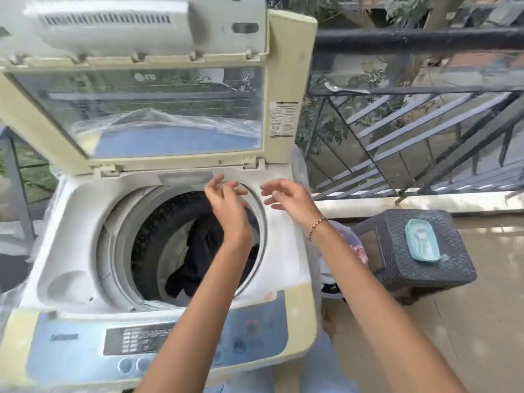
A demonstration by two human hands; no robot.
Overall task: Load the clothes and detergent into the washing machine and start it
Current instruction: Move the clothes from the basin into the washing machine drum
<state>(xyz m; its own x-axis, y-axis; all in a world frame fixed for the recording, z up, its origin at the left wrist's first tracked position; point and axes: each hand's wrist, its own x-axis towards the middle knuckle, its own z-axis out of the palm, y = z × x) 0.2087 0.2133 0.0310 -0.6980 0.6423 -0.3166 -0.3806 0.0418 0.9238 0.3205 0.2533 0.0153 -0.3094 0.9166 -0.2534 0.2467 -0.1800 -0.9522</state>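
The washing machine [71, 219] stands with its lid [282, 80] raised, and dark clothes [198, 251] lie inside the drum [158, 222]. The left hand [226, 207] and the right hand [287, 199] hover near the back rim of the drum, fingers loosely spread, holding nothing.

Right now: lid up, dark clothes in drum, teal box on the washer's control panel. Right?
No: head view shows the teal box on the dark woven stool right of the washer, not on its control panel. Rest holds.
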